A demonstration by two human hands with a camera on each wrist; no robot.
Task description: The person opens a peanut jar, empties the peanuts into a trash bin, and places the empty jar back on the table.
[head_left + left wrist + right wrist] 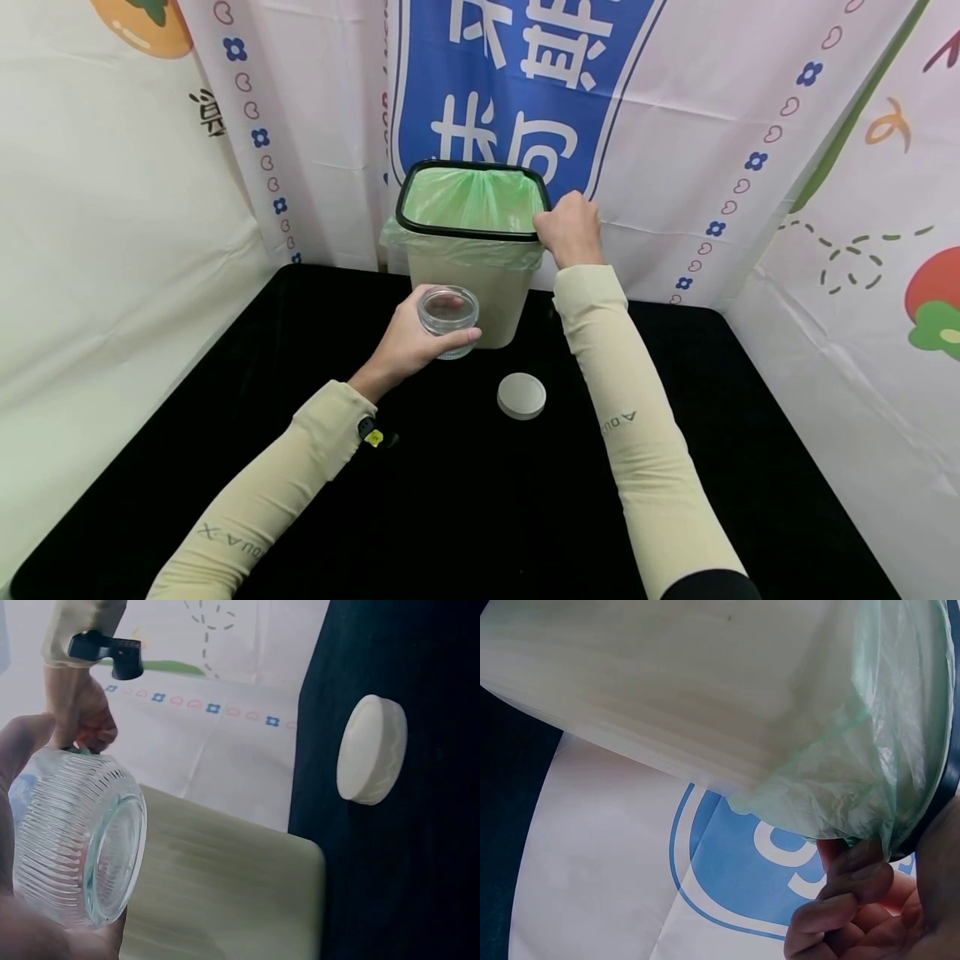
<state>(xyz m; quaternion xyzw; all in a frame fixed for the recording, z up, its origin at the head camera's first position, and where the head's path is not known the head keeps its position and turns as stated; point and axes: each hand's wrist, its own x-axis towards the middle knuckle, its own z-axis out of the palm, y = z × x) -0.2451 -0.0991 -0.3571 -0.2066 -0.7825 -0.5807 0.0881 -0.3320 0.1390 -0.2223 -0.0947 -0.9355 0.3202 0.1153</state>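
My left hand (pixel 401 340) holds a clear glass jar (pixel 448 310) in front of the bin, thumb along its near side. The jar's open mouth shows in the head view; its ribbed side and round base (pixel 120 859) show in the left wrist view. A beige trash bin (pixel 498 292) stands at the back, lined with a thin green bag (pixel 472 200) folded over its black rim (pixel 465 232). At the rim's right corner, my right hand (pixel 572 229) grips with curled fingers (pixel 855 885) against the bag's edge. A white round lid (pixel 522 396) lies on the table, right of the jar.
The black-covered table (pixel 450 500) ends at a printed white curtain (pixel 330 167) close behind the bin. White cloth walls with fruit prints rise on the left and right sides. Small dark cameras sit on the wrists, one with a yellow mark (pixel 373 437).
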